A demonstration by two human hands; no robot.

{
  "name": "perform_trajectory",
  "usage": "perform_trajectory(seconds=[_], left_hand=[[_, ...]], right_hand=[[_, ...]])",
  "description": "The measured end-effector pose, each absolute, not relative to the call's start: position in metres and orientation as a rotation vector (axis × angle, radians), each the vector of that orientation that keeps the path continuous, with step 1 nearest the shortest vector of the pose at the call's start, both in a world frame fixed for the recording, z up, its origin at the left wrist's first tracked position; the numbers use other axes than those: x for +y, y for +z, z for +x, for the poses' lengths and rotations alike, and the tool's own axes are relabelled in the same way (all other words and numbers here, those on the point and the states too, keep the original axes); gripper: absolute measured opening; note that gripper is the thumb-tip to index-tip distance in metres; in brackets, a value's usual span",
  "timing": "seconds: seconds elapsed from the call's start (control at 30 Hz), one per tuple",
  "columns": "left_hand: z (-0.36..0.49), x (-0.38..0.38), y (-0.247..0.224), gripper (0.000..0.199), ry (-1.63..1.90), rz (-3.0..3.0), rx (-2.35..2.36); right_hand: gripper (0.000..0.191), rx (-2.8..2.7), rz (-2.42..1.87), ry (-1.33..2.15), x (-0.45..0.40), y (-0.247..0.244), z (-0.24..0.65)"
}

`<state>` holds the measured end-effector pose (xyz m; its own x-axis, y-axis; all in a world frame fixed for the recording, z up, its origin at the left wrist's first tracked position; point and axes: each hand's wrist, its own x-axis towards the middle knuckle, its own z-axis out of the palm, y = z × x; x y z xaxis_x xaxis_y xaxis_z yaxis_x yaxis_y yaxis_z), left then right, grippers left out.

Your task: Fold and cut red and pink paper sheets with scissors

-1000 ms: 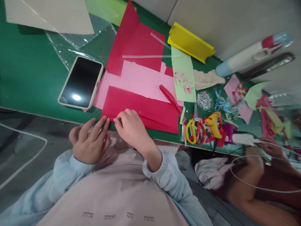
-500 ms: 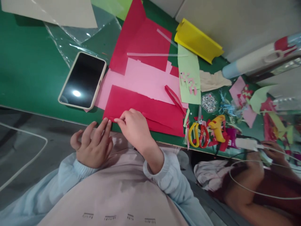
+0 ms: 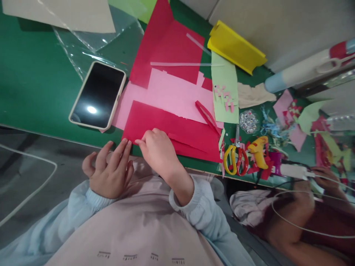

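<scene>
A sheet of red paper (image 3: pixel 155 118) lies at the front edge of the green table, with a narrow red strip (image 3: pixel 191 143) on it. My left hand (image 3: pixel 109 170) has its fingers stretched out and apart, the index and middle fingertips touching the sheet's lower left corner. Just to the right, my right hand (image 3: pixel 159 151) is closed, thumb and fingers pinched at the sheet's front edge. The pinched bit looks like a red paper edge or strip, mostly hidden by the fingers. Pink paper (image 3: pixel 172 90) lies beneath, and a folded red strip (image 3: pixel 206 117) rests across it.
A phone (image 3: pixel 98 94) lies left. Scissors (image 3: pixel 235 159), a yellow glue gun (image 3: pixel 259 151), a dish of small beads or eyes (image 3: pixel 249 121) and paper scraps (image 3: pixel 298 136) crowd the right. A yellow folded piece (image 3: pixel 235 46) stands behind. Another person's hand (image 3: pixel 327 179) is far right.
Both hands keep nearly the same place and pose at the red paper. The view has shifted very slightly, so things on the right appear a little further right.
</scene>
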<state>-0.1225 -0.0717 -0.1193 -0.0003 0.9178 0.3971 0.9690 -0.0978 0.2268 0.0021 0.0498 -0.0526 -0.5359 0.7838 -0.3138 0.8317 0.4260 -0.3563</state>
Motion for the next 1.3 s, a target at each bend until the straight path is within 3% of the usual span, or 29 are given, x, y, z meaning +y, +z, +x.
perform_trajectory(seconds=[0.77,1.3], left_hand=[[-0.1240,-0.0751,-0.1210,0.074,-0.659,-2.155,-2.040],[-0.1237,-0.0737,-0.1212,0.076,-0.558,-2.116,-1.925]], right_hand=[[0.039,2.524,1.480,-0.808,0.0531,-0.0512,0.0038],[0.033,2.520,1.467,-0.829,0.0574,-0.0493,0.0037]])
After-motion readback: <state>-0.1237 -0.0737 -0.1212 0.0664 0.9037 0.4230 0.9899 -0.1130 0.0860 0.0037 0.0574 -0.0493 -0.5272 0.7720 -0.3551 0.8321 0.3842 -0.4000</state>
